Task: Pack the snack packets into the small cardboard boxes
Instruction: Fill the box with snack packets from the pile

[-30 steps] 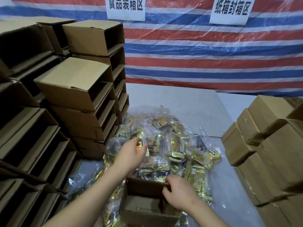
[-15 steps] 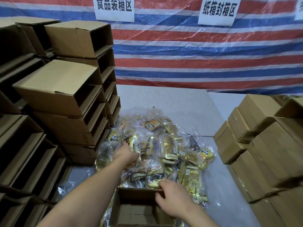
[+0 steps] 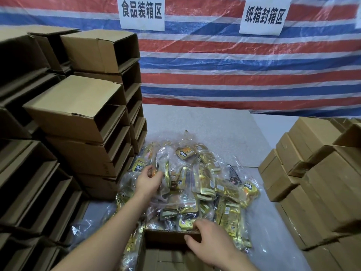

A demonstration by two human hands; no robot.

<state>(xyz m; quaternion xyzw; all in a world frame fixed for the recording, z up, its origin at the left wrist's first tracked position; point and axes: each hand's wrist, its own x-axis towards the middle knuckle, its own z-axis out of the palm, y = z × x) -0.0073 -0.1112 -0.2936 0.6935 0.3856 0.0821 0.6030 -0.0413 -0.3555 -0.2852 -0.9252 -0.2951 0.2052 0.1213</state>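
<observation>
A heap of gold and brown snack packets (image 3: 203,184) in clear plastic lies in the middle of the table. My left hand (image 3: 148,180) reaches into the left side of the heap, and its fingers curl around a gold snack packet (image 3: 154,165). An open small cardboard box (image 3: 166,249) stands at the near edge, below the heap. My right hand (image 3: 207,241) grips the far wall of that box, fingers hooked over its rim. What lies inside the box is dark and partly cut off by the frame.
Stacks of open empty cardboard boxes (image 3: 78,118) rise on the left. Closed cardboard boxes (image 3: 320,173) are piled on the right. A striped tarpaulin (image 3: 224,71) with two paper signs hangs behind the grey table (image 3: 205,124). Loose clear plastic (image 3: 88,227) lies near left.
My left hand has reached further into the left of the heap and closed on a packet. My right hand has stayed on the box's far wall. The view has tilted slightly.
</observation>
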